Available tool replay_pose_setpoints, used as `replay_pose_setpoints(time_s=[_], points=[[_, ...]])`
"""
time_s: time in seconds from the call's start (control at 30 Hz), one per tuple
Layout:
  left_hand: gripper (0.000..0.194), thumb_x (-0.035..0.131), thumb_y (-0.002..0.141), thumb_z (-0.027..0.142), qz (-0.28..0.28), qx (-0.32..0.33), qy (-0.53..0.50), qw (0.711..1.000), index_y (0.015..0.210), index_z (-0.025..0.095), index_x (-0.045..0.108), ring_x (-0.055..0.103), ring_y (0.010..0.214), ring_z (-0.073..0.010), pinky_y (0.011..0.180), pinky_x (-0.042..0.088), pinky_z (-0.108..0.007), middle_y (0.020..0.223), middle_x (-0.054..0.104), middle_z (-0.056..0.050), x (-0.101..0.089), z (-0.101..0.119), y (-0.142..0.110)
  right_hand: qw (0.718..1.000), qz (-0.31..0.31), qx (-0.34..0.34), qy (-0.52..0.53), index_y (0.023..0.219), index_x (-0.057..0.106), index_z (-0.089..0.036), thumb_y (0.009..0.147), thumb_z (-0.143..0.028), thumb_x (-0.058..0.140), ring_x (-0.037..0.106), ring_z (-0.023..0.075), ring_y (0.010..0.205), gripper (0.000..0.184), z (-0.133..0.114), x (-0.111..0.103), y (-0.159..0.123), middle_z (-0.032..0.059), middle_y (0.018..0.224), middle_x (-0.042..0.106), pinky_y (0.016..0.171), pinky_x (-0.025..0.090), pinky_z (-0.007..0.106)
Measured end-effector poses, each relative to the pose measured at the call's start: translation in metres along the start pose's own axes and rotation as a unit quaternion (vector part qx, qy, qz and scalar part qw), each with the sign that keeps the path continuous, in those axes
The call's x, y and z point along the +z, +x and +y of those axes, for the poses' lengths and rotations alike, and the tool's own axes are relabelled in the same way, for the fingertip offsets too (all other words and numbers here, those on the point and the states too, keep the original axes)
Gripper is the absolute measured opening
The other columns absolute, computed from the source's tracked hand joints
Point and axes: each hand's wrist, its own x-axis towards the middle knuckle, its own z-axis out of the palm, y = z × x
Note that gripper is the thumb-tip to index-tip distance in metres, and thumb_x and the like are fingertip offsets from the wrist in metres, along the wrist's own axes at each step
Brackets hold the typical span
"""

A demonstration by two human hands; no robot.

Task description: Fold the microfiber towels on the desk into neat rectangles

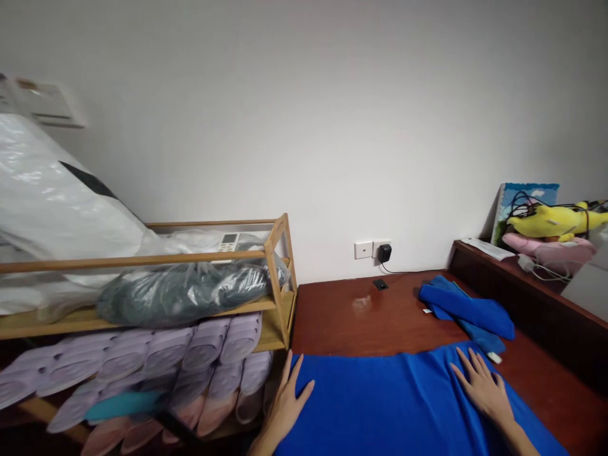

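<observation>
A bright blue cloth point(370, 399) is spread over the near part of a reddish-brown wooden table point(332, 316), running out of view at the bottom. At its left edge is my left hand point(287, 402), fingers apart, with the thumb over the cloth. My right hand point(484, 386) lies flat on the cloth's right side, fingers stretched out, where several creases run toward me. Beyond that hand, a small pile of folded blue cloths point(465, 310) rests on the table.
Left of the table stands a wooden rack point(280, 285) with plastic-wrapped bundles point(190, 291), a remote control point(228, 242) and several lilac slippers point(204, 342). A black plug point(384, 253) sits in the wall socket. On the raised right ledge lies a yellow plush toy point(551, 221).
</observation>
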Motion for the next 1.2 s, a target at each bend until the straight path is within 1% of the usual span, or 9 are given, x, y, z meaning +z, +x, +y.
replay_pose_setpoints(time_s=[0.2, 0.37, 0.53, 0.63, 0.73, 0.8, 0.87, 1.0, 1.2], points=[[0.063, 0.038, 0.087, 0.051, -0.017, -0.035, -0.008, 0.999, 0.143, 0.029, 0.019, 0.025, 0.137, -0.0216, 0.111, 0.024, -0.043, 0.149, 0.030, -0.004, 0.000, -0.008, 0.016, 1.000, 0.000, 0.015, -0.003, 0.143, 0.017, -0.032, 0.081, -0.067, 0.016, 0.011, 0.0224, 0.141, 0.071, -0.006, 0.001, 0.036, 0.0053, 0.154, 0.017, 0.107, 0.019, 0.054], [0.064, 0.036, 0.087, 0.051, -0.034, -0.033, -0.018, 0.999, 0.143, 0.027, 0.016, 0.026, 0.136, -0.0189, 0.111, 0.025, -0.040, 0.149, 0.029, -0.006, -0.003, -0.005, 0.021, 1.000, 0.008, 0.020, -0.016, 0.143, 0.021, -0.029, 0.083, -0.064, 0.016, 0.016, 0.0230, 0.140, 0.070, -0.002, -0.003, 0.046, 0.0077, 0.152, 0.022, 0.107, 0.017, 0.054], [0.059, 0.036, 0.088, 0.050, -0.023, -0.057, 0.031, 0.998, 0.141, 0.027, 0.024, 0.038, 0.130, -0.0227, 0.106, 0.032, -0.042, 0.142, 0.042, -0.007, -0.006, 0.006, 0.025, 0.994, 0.093, 0.011, -0.050, 0.138, 0.034, -0.015, 0.086, -0.054, 0.018, 0.016, 0.0267, 0.139, 0.067, -0.043, -0.036, 0.024, 0.0151, 0.149, 0.026, 0.108, 0.013, 0.056], [0.053, 0.032, 0.089, 0.047, 0.081, -0.027, 0.045, 0.995, 0.134, 0.020, 0.039, 0.039, 0.129, -0.0251, 0.106, 0.033, -0.043, 0.139, 0.044, -0.011, -0.020, 0.016, 0.022, 0.996, 0.083, 0.007, 0.017, 0.139, 0.033, -0.024, 0.086, -0.057, 0.017, 0.019, 0.0234, 0.139, 0.064, -0.064, -0.055, -0.017, 0.0095, 0.151, 0.025, 0.106, 0.023, 0.053], [0.048, 0.032, 0.089, 0.045, 0.193, 0.030, 0.001, 0.981, 0.125, 0.019, 0.049, 0.039, 0.128, -0.0244, 0.108, 0.031, -0.041, 0.135, 0.048, -0.011, -0.037, 0.026, -0.001, 0.996, 0.060, -0.030, 0.057, 0.141, 0.027, -0.032, 0.085, -0.058, 0.020, 0.021, 0.0216, 0.138, 0.062, -0.048, -0.056, -0.078, 0.0041, 0.152, 0.021, 0.104, 0.028, 0.051], [0.047, 0.035, 0.088, 0.047, 0.201, 0.015, -0.037, 0.979, 0.127, 0.023, 0.047, 0.040, 0.128, -0.0240, 0.108, 0.032, -0.041, 0.136, 0.047, -0.008, -0.040, 0.031, -0.034, 0.995, 0.079, -0.037, 0.041, 0.136, 0.038, -0.033, 0.084, -0.055, 0.022, 0.018, 0.0247, 0.139, 0.058, -0.019, -0.046, -0.116, 0.0027, 0.151, 0.026, 0.104, 0.025, 0.055], [0.056, 0.039, 0.086, 0.050, 0.162, -0.036, -0.067, 0.984, 0.136, 0.026, 0.035, 0.032, 0.133, -0.0250, 0.109, 0.032, -0.042, 0.144, 0.037, -0.006, -0.029, 0.031, -0.075, 0.995, 0.068, -0.058, 0.035, 0.123, 0.054, -0.037, 0.080, -0.052, 0.025, 0.015, 0.0298, 0.139, 0.054, 0.012, -0.034, -0.140, 0.0007, 0.144, 0.038, 0.103, 0.020, 0.061], [0.066, 0.041, 0.083, 0.053, 0.067, -0.104, -0.132, 0.984, 0.142, 0.025, 0.025, 0.027, 0.136, -0.0265, 0.107, 0.034, -0.040, 0.152, 0.020, -0.007, 0.007, 0.025, -0.139, 0.996, 0.064, 0.021, 0.066, 0.129, 0.046, -0.042, 0.077, -0.052, 0.026, 0.031, 0.0278, 0.134, 0.057, 0.045, -0.021, -0.146, -0.0008, 0.138, 0.047, 0.099, 0.032, 0.056], [0.088, 0.053, 0.074, 0.060, -0.016, -0.144, -0.306, 0.941, 0.142, 0.018, 0.016, 0.032, 0.134, -0.0245, 0.108, 0.031, -0.036, 0.148, 0.031, -0.013, 0.007, 0.006, -0.150, 0.997, 0.037, 0.006, 0.063, 0.130, 0.044, -0.041, 0.076, -0.050, 0.027, 0.030, 0.0253, 0.135, 0.057, 0.045, -0.039, -0.143, -0.0017, 0.140, 0.043, 0.103, 0.027, 0.053]])
